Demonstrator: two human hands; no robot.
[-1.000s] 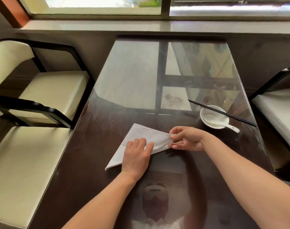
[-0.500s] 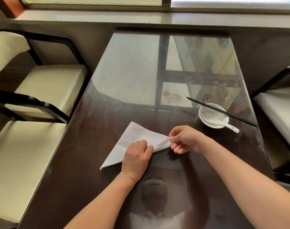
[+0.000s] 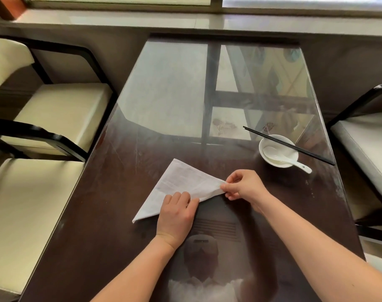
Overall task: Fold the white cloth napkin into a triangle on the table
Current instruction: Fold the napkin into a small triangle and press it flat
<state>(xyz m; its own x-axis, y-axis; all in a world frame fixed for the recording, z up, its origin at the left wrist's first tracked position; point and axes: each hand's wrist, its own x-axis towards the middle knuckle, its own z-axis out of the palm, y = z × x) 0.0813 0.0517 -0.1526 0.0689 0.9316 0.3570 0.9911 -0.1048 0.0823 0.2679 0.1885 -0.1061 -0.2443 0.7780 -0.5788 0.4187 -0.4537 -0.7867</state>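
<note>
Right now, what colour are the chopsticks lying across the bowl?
Black chopsticks, resting across the white bowl; the head view shows it.

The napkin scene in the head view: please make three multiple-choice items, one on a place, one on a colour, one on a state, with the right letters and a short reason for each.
1. Where do the chopsticks lie?
A. across the bowl
B. under the napkin
C. on a chair

2. What colour is the spoon in the bowl?
A. black
B. white
C. red

3. How is the napkin now?
A. rolled up
B. spread out square
C. folded into a triangle

Answers: 1 A, they rest over its rim. 2 B, it matches the bowl. 3 C, the left hand presses its near edge while the right hand pinches its right corner.
</note>
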